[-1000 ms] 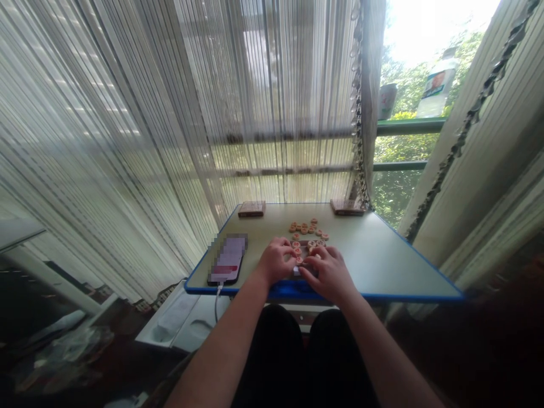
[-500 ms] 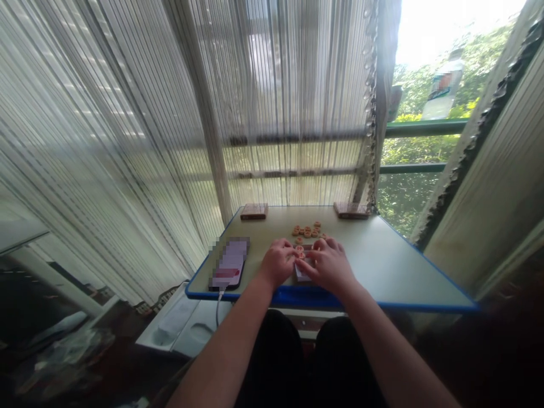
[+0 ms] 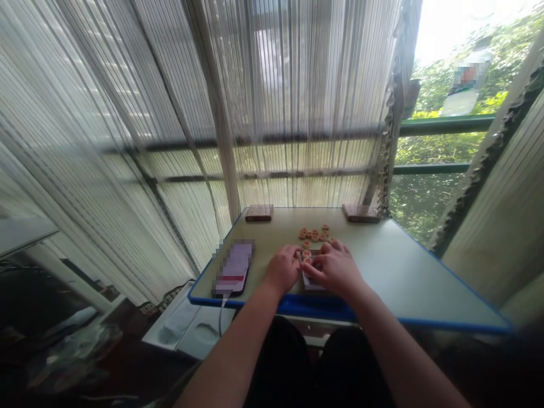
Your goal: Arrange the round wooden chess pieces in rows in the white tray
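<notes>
Flanking the box (image 3: 312, 283): your left hand (image 3: 285, 269), nine o'clock; your right hand (image 3: 343, 269), three. Fingers (image 3: 323, 260) partly curled; grip unclear. Discs (image 3: 315, 233) beyond, twelve.

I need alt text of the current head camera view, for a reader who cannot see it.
A person's left hand and right hand flank round pieces in a shallow box on a blue-edged table. Loose pieces lie beyond; a phone lies to the left, and a striped curtain hangs behind.

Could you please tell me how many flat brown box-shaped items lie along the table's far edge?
2: the left item near the far left corner of the table, the right item near its far right one.
</notes>
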### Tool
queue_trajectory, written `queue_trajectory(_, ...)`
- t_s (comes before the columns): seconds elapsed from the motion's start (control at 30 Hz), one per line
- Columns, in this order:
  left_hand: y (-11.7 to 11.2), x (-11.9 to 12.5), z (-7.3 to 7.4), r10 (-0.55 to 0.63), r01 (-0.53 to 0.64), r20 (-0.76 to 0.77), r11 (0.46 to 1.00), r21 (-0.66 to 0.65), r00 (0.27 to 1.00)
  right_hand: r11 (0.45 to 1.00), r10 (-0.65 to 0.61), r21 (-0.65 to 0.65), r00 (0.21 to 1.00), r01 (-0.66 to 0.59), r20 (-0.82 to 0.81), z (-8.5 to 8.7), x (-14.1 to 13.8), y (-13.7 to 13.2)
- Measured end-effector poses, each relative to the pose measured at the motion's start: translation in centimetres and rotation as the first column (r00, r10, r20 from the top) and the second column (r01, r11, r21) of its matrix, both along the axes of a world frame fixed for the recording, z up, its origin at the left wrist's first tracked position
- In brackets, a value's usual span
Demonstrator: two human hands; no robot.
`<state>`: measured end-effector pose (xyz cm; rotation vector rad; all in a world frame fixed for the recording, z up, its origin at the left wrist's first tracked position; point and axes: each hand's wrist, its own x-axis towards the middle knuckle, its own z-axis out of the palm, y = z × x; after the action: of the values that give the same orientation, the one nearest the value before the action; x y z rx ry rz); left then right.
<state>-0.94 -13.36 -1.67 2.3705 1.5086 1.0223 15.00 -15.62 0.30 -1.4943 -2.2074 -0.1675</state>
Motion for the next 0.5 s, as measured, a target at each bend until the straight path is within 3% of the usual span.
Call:
queue_trajectory(0.17,0.1,0.2,0.1,0.040,-0.040,-0.002,0.995,-0.088,0.999,1.000,0.009,-0.010,1.000,-0.009,0.005,0.1,-0.1,-0.1)
queue_trajectory(0.3,0.4,0.3,-0.2,0.036,-0.035,0.013,0.996,-0.081,0.999,0.999,0.001,-0.039,1.000,-0.002,-0.013,0.4,0.8,0.4)
queue_trajectory(0.5,2.3,0.1,0.8,0.094,-0.090,0.019,0.984,-0.154,0.995,0.998,-0.061,-0.023,0.998,0.061,-0.030,2.0,4.4,5.0)
